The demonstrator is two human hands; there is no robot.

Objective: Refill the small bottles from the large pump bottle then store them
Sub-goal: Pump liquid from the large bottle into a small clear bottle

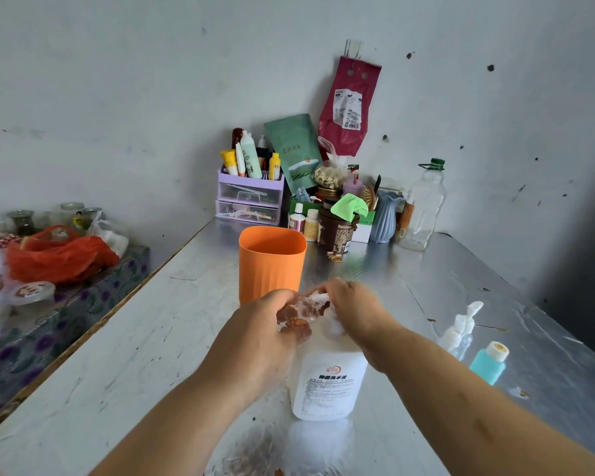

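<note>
The large white pump bottle stands upright at the near middle of the metal table. My left hand grips a small clear bottle with a brown cartoon print close to the pump's top. My right hand lies curled over the pump head, which it hides. To the right a small teal bottle with a cream cap stands on the table. A small clear bottle with a white pump stands behind it.
An orange ribbed cup stands just beyond my hands. At the back corner are a purple drawer organiser, jars, a blue vase and an empty clear bottle. A red bag lies on a side surface at left.
</note>
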